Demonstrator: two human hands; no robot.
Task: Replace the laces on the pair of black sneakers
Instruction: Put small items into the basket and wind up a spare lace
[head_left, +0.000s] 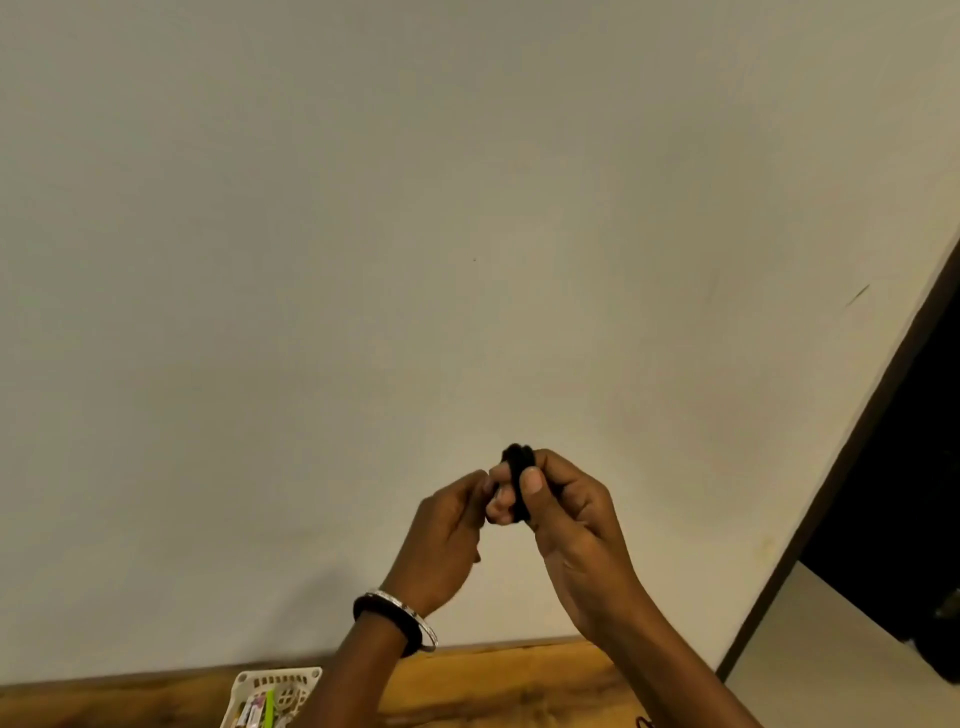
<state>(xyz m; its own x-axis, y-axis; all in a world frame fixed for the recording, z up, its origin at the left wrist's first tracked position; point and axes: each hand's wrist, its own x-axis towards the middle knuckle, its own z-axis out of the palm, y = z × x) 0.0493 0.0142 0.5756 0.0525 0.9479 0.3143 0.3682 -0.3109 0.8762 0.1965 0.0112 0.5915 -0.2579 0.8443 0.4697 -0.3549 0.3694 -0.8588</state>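
1. A small, soft black lace bundle (519, 467), wound into a tight coil, is held up in the air at about 6 o'clock from the middle of the view. It is in front of the wall and above the worktop. The black sneakers themselves are out of view.
2. The right hand (576, 525) grips the coil, with the thumb laid across the front and the fingers (498, 501) curled round the back. The hold looks meant to stop the winding from springing loose while an end is found.
3. The left hand (447, 530), at 9 o'clock of the bundle, brings its curled fingers (480, 480) up against the coil. Whether they pinch a strand or only touch it cannot be told. By the look of it, a lace is being unwound and threading has not begun.
4. A silver metal bangle (415, 618) circles the left wrist beside a black band.
5. A brown wooden worktop (493, 686) runs along the bottom edge. On it, at 7 o'clock, a white perforated plastic basket (275, 680) holds small coloured items, probably set there for easy reach.
6. A plain pale wall (363, 260) fills the background. A dark doorway (909, 467) opens at 4 o'clock.
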